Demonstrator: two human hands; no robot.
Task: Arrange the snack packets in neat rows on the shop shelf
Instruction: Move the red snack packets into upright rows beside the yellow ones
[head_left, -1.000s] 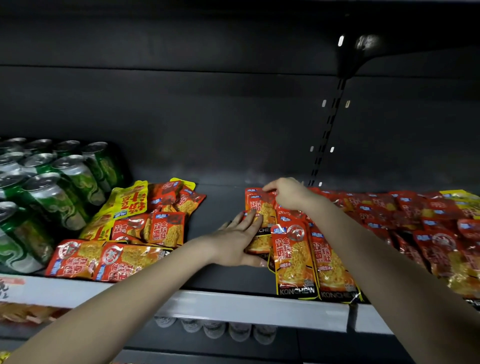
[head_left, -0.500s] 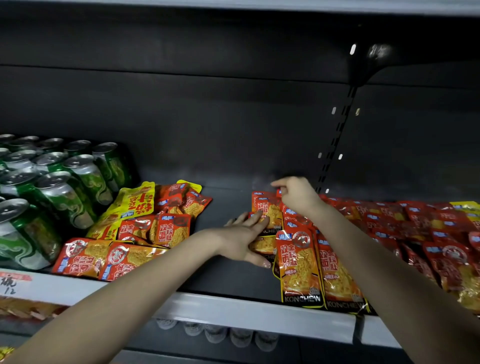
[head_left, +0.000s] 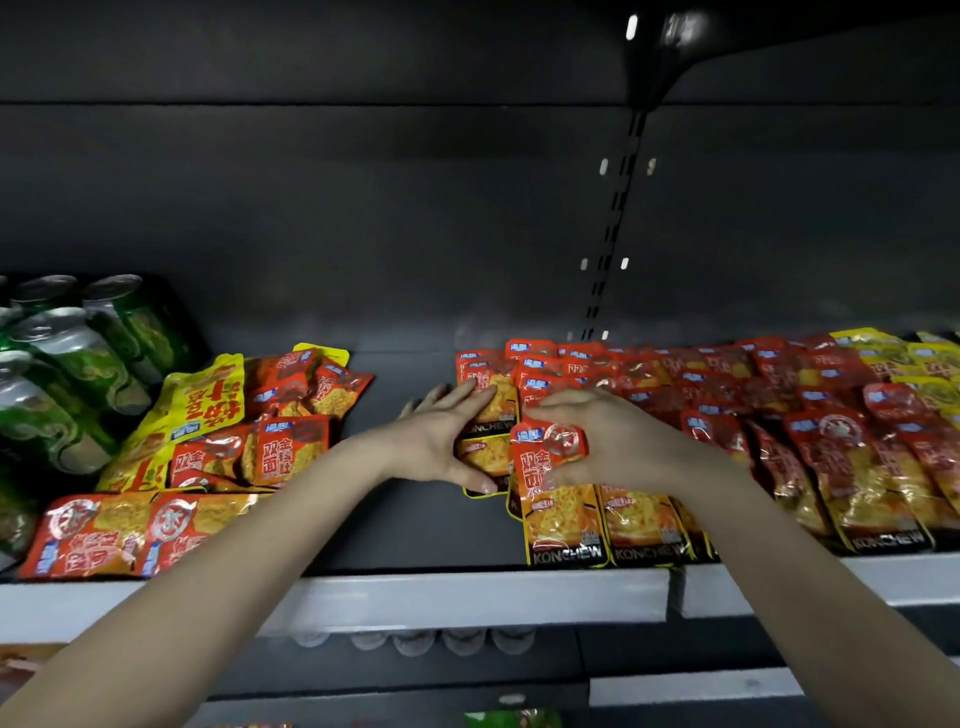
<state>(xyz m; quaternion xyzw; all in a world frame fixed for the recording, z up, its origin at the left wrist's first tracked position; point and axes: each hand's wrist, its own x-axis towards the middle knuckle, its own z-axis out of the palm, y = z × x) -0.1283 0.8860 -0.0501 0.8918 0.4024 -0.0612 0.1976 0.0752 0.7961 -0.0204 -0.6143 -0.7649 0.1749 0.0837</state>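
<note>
Far left of the frame we've got green cans (head_left: 78, 364) standing packed together. Right beside them a big yellow packet (head_left: 202, 400) leans on a loose heap of red packets (head_left: 291, 447), all at odd angles. Two red packets (head_left: 93, 535) lie flat side by side at the lower left, at the edge of the shelf (head_left: 415, 525).

Past a bare dark strip of shelf in the middle we reach the left hand (head_left: 441, 441). It's spread wide, with straight fingers laid across a noodle snack packet (head_left: 496, 400) and the thumb stretched down to the pack below it.

Just right of that, the right hand (head_left: 618, 441) has its fingers curled over the top of the front packet (head_left: 561, 519), holding it. That one lies lengthwise with its KONCHEW end at the white rail (head_left: 467, 597).

From there to the right edge we see overlapping rows of red packets (head_left: 779, 395), fairly tidy, with some yellow packets (head_left: 893, 358) at the far right back. A slotted upright (head_left: 613, 223) runs up the dark back wall above the hands.
</note>
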